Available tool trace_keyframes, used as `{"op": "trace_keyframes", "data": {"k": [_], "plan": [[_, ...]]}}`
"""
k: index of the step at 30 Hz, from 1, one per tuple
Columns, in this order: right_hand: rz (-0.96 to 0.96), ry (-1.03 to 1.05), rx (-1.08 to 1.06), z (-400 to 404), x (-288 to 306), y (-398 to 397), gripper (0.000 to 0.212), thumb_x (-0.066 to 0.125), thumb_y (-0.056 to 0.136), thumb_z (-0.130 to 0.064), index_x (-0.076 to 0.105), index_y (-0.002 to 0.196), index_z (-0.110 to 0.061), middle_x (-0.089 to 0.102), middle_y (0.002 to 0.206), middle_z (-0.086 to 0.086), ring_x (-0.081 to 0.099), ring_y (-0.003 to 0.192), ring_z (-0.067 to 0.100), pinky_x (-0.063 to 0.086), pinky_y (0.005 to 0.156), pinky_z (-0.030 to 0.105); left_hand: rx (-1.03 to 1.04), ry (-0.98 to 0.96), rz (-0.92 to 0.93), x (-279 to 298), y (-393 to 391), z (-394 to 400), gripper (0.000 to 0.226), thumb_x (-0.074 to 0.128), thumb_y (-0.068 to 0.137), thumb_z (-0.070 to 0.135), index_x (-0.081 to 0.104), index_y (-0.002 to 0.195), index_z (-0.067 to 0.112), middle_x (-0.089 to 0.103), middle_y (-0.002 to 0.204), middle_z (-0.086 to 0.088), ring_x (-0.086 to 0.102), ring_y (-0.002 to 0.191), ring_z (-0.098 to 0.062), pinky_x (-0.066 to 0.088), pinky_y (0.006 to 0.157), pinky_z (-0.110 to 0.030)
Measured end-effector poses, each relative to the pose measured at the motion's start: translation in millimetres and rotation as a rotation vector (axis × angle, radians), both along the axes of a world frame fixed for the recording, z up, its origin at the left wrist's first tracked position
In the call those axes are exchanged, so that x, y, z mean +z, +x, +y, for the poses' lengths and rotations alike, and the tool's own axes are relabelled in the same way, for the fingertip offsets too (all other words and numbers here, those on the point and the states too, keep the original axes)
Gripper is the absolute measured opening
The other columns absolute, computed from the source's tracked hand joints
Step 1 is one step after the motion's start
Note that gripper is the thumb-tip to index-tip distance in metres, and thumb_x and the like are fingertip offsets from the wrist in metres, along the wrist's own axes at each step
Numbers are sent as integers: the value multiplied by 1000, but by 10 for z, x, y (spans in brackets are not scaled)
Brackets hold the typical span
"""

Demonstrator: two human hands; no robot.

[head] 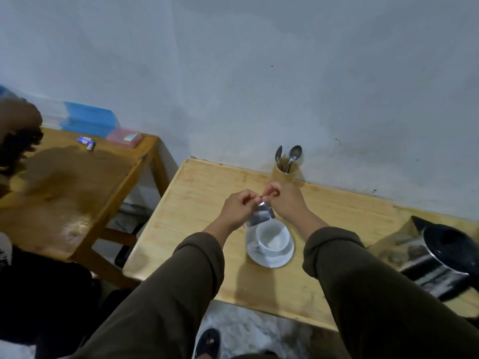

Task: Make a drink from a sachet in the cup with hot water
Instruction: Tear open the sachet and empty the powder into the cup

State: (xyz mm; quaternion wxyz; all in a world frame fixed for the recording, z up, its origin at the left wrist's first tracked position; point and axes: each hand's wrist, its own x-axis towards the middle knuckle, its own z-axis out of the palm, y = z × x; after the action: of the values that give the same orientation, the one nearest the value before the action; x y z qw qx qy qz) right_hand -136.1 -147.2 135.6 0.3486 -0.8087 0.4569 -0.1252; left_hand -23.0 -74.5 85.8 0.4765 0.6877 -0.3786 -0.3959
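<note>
A small silvery sachet (260, 215) hangs above the far rim of a white cup (272, 238). My left hand (239, 207) and my right hand (281, 199) both pinch its top edge, close together. The cup stands upright on a white saucer (282, 257) in the middle of a light wooden table (207, 216). Something pale lies in the cup's bottom. A steel kettle with a black lid (445, 252) stands at the table's right edge.
A wooden holder with two spoons (285, 169) stands by the wall behind the cup. To the left is a second wooden table (77, 182) with blue and pink boxes (90, 120) and small sachets (86, 142). Another person is at the far left.
</note>
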Motion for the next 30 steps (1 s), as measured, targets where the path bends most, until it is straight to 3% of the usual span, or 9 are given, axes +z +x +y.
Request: {"op": "trace_keyframes", "data": {"k": [2, 6, 10, 15, 18, 20, 23, 26, 30], "plan": [[-21, -5, 2, 16, -36, -85, 6, 64, 81, 0, 67, 85, -3, 58, 72, 6, 47, 53, 9, 36, 43, 0, 18, 27, -22, -8, -83, 19, 12, 56, 91, 20, 66, 84, 16, 62, 77, -1, 55, 77, -17, 44, 74, -29], [19, -52, 50, 54, -120, -178, 6, 64, 80, -1, 68, 81, -5, 59, 78, 5, 49, 72, 16, 35, 54, 2, 86, 111, 3, -14, -245, 47, 14, 55, 91, 19, 65, 82, 16, 53, 58, 4, 49, 56, -15, 40, 55, -26], [43, -72, 75, 77, -193, -268, 22, 58, 81, 1, 55, 72, -19, 54, 82, 4, 47, 76, 19, 28, 54, 8, 125, 204, 63, -14, -394, 19, 24, 56, 88, 19, 63, 65, 21, 55, 52, 3, 52, 58, -18, 44, 68, -29], [64, -113, 193, 101, -204, -378, 13, 55, 80, 4, 65, 79, -5, 50, 84, 7, 47, 79, 20, 30, 58, 11, 170, 255, 105, -55, -499, 17, 31, 54, 83, 16, 59, 53, 21, 55, 57, -2, 54, 69, -24, 44, 69, -31], [59, -93, 244, 124, -204, -437, 13, 57, 81, 3, 66, 78, -7, 48, 88, 6, 45, 82, 18, 29, 61, 8, 222, 263, 134, -73, -515, 26, 25, 51, 85, 14, 61, 63, 22, 57, 63, 2, 52, 65, -17, 42, 61, -24], [55, -69, 262, 129, -217, -480, 15, 59, 82, 0, 64, 76, -13, 46, 90, 5, 45, 83, 17, 29, 63, 7, 264, 259, 140, -78, -504, 25, 25, 51, 88, 18, 63, 66, 23, 61, 68, 3, 54, 70, -17, 43, 65, -26], [57, -31, 281, 128, -244, -542, 8, 60, 82, -1, 66, 84, -6, 46, 93, 4, 46, 84, 17, 30, 66, 6, 320, 248, 145, -111, -504, 20, 29, 49, 91, 20, 63, 65, 24, 65, 77, 1, 58, 76, -17, 47, 73, -27], [72, 5, 309, 115, -233, -591, 7, 60, 84, -2, 66, 88, -3, 45, 94, 5, 47, 85, 18, 34, 68, 15, 356, 248, 156, -137, -516, 16, 28, 50, 91, 20, 64, 68, 24, 68, 84, 0, 60, 82, -18, 51, 83, -30], [97, 51, 329, 104, -199, -655, 11, 58, 86, -3, 61, 82, -12, 46, 94, 5, 47, 86, 18, 34, 78, 23, 416, 262, 148, -151, -509, -9, 27, 49, 91, 21, 65, 70, 22, 65, 73, 3, 60, 80, -19, 52, 88, -33]]}}
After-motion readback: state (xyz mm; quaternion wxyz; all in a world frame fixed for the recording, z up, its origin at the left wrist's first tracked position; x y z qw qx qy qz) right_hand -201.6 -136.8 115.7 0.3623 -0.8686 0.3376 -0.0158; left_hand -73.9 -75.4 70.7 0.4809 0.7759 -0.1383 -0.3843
